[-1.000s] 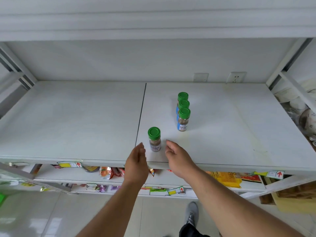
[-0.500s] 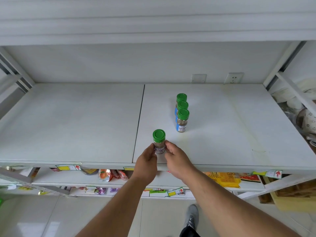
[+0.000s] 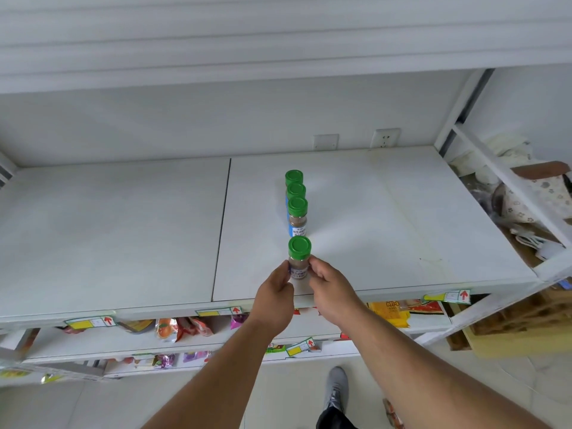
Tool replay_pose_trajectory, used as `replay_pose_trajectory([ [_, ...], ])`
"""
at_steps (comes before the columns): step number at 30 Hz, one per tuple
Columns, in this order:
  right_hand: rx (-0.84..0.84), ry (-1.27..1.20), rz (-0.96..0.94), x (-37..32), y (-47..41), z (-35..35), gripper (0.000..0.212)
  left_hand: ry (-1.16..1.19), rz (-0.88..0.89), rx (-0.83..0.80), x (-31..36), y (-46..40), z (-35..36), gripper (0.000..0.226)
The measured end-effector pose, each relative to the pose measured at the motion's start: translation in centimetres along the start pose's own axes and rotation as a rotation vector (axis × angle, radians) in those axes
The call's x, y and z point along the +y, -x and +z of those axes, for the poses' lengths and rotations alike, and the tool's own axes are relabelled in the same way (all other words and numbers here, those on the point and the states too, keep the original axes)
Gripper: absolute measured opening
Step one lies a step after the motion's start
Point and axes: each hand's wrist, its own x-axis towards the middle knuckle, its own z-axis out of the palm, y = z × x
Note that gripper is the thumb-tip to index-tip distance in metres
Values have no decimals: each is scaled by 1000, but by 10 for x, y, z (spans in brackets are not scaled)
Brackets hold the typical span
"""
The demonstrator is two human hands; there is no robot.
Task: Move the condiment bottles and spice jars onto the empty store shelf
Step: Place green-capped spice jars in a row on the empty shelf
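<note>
Pinching the small, probably glass spice jar [image 3: 299, 264] below its green cap, left hand [image 3: 275, 297] and right hand [image 3: 332, 292] hold its light, rigid body near the shelf's [image 3: 123, 243] front edge.

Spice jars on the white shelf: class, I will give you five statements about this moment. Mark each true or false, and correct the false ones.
1. Both hands hold the front spice jar. True: the left hand and the right hand pinch it from either side.
2. The jars have red caps. False: all four caps are green.
3. Three jars stand in a row behind the held one. True.
4. The held jar lies on its side. False: it is upright.
5. The row of jars stands on the left shelf panel. False: it stands on the right panel of the shelf, right of the seam.
</note>
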Motion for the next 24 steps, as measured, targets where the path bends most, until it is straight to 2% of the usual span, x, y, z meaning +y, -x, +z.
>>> replay_pose_trajectory([
  [6,-4,-2,-1,4,1,-6,50,-40,-29,46,-8,-3,4,52],
  [9,1,7,-1,4,2,-6,46,-27,-78,55,-11,-2,-1,53],
  [20,-9,-2,-17,6,-3,-10,46,-54,-18,11,-13,-14,0,54],
  [24,-16,75,-67,4,-11,-15,43,-103,-4,1,-17,-25,-2,51],
])
